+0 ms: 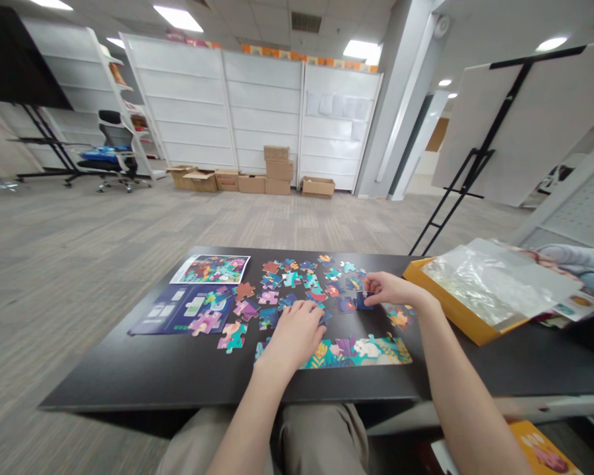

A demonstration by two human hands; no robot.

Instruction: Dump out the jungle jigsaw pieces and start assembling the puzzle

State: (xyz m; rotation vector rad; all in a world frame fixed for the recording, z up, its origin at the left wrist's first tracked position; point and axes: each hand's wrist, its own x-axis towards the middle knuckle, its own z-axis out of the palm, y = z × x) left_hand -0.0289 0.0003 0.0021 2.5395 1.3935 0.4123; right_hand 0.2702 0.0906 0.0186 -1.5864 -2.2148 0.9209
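Note:
Loose jigsaw pieces lie across the middle of the black table. A joined strip of puzzle with a white animal on it runs along the near side. My left hand rests palm down over some pieces just above the strip's left part, its fingers stretched out and covering what is beneath. Farther right, my right hand pinches a dark blue piece between thumb and fingers, beside another dark blue piece. An orange piece lies below my right wrist.
At the left are a printed picture sheet and a purple sheet with pieces partly on it. A yellow box holding clear plastic stands at the right. The black table's near edge is close to my legs.

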